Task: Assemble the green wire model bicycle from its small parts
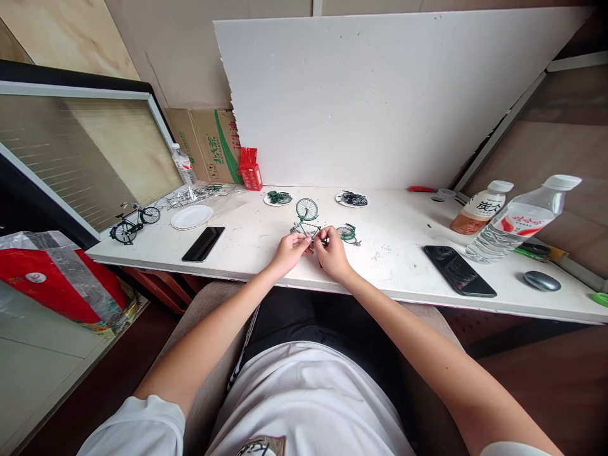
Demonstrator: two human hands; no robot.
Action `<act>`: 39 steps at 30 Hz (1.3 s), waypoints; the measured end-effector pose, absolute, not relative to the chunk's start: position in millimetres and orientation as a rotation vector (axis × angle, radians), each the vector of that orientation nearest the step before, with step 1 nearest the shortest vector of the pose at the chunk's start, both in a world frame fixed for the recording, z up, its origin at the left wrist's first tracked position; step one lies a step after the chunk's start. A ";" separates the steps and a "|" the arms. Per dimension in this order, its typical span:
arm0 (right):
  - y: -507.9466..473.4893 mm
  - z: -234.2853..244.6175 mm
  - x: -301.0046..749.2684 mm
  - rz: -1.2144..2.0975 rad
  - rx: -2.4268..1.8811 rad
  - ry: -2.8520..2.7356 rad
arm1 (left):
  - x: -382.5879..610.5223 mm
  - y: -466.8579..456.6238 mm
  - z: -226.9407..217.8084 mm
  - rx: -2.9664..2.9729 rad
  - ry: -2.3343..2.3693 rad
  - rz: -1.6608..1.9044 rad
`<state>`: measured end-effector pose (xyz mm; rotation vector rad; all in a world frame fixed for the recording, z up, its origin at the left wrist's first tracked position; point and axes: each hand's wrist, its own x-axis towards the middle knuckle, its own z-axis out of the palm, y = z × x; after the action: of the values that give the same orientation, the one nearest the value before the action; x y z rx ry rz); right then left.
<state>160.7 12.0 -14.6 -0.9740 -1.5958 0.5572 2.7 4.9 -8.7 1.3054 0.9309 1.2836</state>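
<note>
A small green model bicycle (317,223) lies on the white table (394,266), one wheel raised toward the back and the other to the right. My left hand (289,248) and my right hand (331,252) meet at its frame, fingers pinched closed on it near the middle. What the fingertips hold beyond the frame is too small to tell.
Two white dishes of small parts (278,198) (352,199) sit behind. A finished black model bicycle (133,221), an empty dish (192,216) and a phone (204,244) lie left. Another phone (458,270), two bottles (520,221) (481,208) and a mouse (541,280) lie right. A red box (250,168) stands at the back.
</note>
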 end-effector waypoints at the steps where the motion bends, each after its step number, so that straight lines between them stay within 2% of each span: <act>1: 11.8 -14.5 160.4 0.545 -0.968 -1.604 | 2.9 5.0 -9.1 1.308 0.937 1.283; 6: 11.1 -14.2 159.9 0.466 -0.951 -1.647 | 3.6 3.7 -9.6 1.338 0.951 1.294; 16: 11.4 -13.9 160.1 0.588 -0.933 -1.645 | 4.0 3.0 -8.6 1.313 0.964 1.304; 24: -4.8 10.9 167.5 0.247 -0.969 -1.619 | 2.3 5.7 -7.8 1.244 1.006 1.355; 26: -11.3 26.1 174.9 0.308 -0.865 -1.787 | 1.4 5.4 -7.0 1.221 1.006 1.392; 28: -16.5 39.8 183.4 0.524 -0.759 -2.089 | 0.3 4.4 -5.9 1.212 0.998 1.419; 32: -21.8 51.5 191.9 0.848 -0.886 -2.560 | -1.2 1.2 -2.5 1.194 1.031 1.416; 35: -23.0 48.1 187.2 0.851 -1.030 -2.678 | -0.6 -0.2 -0.3 1.178 1.049 1.402; 39: -23.7 40.9 179.1 0.817 -1.013 -2.671 | 1.2 0.9 0.1 1.166 1.056 1.398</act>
<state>179.1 -23.7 40.9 -1.0132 -2.6713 0.8168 1.2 0.9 0.1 1.1665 1.0559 1.3976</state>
